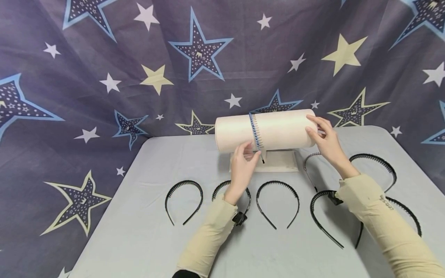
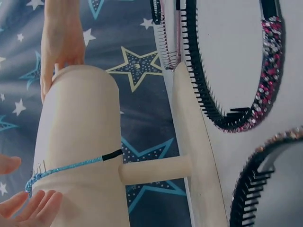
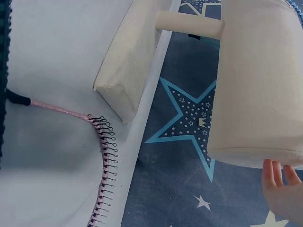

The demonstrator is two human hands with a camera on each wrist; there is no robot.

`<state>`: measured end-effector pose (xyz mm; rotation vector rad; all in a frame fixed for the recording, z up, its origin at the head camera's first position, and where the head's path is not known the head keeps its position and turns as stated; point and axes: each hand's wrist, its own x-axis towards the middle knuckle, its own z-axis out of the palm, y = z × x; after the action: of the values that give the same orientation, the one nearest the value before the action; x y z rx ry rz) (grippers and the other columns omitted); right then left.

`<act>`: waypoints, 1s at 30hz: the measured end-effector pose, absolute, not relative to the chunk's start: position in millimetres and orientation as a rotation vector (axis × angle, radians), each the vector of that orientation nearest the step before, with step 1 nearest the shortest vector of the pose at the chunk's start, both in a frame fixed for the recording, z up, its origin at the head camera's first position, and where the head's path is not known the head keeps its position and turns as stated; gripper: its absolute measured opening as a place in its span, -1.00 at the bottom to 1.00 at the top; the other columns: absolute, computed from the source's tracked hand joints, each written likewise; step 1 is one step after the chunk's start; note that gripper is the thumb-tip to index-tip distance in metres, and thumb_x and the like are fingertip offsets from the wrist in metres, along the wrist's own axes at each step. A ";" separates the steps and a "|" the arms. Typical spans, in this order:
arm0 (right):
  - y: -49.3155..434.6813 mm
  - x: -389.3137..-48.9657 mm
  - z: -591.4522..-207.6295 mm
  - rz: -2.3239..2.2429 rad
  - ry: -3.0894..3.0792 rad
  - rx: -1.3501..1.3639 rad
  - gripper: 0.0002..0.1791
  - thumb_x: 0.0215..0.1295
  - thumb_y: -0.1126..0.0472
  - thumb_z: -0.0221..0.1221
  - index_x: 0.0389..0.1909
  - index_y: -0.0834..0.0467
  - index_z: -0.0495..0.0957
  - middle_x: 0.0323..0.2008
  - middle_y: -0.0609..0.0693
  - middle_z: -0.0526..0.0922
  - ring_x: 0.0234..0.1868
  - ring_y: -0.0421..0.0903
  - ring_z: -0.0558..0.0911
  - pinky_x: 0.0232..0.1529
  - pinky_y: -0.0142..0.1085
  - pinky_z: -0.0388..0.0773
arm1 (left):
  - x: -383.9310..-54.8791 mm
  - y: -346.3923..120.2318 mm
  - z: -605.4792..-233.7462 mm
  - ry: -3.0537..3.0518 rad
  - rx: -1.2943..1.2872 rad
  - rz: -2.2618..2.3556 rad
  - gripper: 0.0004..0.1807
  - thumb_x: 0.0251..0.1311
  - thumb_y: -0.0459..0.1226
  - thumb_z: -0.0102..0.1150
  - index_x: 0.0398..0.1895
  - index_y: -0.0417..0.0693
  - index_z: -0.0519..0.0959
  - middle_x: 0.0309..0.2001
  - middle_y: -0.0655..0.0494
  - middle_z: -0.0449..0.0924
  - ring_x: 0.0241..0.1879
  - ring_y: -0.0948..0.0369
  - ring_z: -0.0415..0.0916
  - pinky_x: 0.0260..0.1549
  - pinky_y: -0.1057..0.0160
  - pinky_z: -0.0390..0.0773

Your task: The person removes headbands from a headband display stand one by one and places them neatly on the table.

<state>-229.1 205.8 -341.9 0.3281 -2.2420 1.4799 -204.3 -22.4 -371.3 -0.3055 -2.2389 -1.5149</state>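
A blue headband with thin teeth sits around a cream cloth-covered cylinder stand lying horizontally on its post. My left hand is in front of the cylinder, close to the headband's dark end. In the left wrist view, the thumb and fingers are spread apart near the blue band, not closed on it. My right hand touches the cylinder's right end with extended fingers. Its fingertips lie against the end's edge in the right wrist view.
Several dark toothed headbands lie on the pale table, among them one at the left and one near the middle. A pink one lies beside the stand's base. Behind hangs a star-patterned cloth.
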 end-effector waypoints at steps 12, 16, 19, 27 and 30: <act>206.1 -229.5 -342.3 1.483 -2.236 0.328 -0.58 0.26 0.32 -0.01 0.13 0.35 0.30 0.09 0.26 0.24 -0.15 -0.31 0.32 -0.24 -0.71 0.33 | -212.8 -6.5 -371.0 -2.198 -0.260 -1.518 -0.56 0.01 -0.31 0.22 -0.04 -0.28 0.38 -0.23 -0.07 0.49 -0.27 0.12 0.51 -0.26 0.36 0.58; 206.4 -229.4 -342.4 1.483 -2.238 0.330 -0.58 0.26 0.31 -0.01 0.13 0.35 0.30 0.09 0.26 0.24 -0.15 -0.33 0.32 -0.24 -0.70 0.33 | -216.5 -3.1 -371.5 -2.188 -0.238 -1.531 -0.56 0.00 -0.31 0.23 -0.05 -0.28 0.37 -0.27 -0.06 0.49 -0.30 0.13 0.51 -0.28 0.38 0.58; 206.3 -229.2 -342.4 1.484 -2.241 0.331 -0.58 0.26 0.31 -0.01 0.14 0.34 0.29 0.09 0.26 0.24 -0.15 -0.35 0.31 -0.23 -0.70 0.33 | -218.6 -0.9 -372.2 -2.187 -0.223 -1.532 -0.54 0.00 -0.30 0.23 -0.04 -0.27 0.35 -0.30 -0.04 0.48 -0.33 0.16 0.51 -0.32 0.46 0.57; 205.8 -228.3 -341.9 1.479 -2.246 0.326 -0.58 0.26 0.30 -0.01 0.14 0.34 0.29 0.09 0.26 0.24 -0.17 -0.37 0.31 -0.23 -0.69 0.33 | -222.0 2.5 -373.1 -2.137 -0.201 -1.491 -0.57 -0.06 -0.32 0.27 -0.11 -0.26 0.37 -0.38 -0.02 0.50 -0.42 0.17 0.51 -0.43 0.50 0.55; 205.3 -228.2 -342.1 1.481 -2.248 0.329 -0.57 0.27 0.30 -0.02 0.14 0.34 0.29 0.08 0.26 0.24 -0.16 -0.36 0.31 -0.23 -0.70 0.33 | -223.1 2.3 -373.4 -2.135 -0.187 -1.479 -0.59 -0.06 -0.32 0.27 -0.13 -0.25 0.39 -0.40 -0.01 0.50 -0.44 0.18 0.50 -0.44 0.48 0.54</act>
<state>-228.2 205.3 -342.1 0.3290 -2.2477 1.4808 -223.1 2.3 -373.4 -0.1869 -2.1347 -1.4786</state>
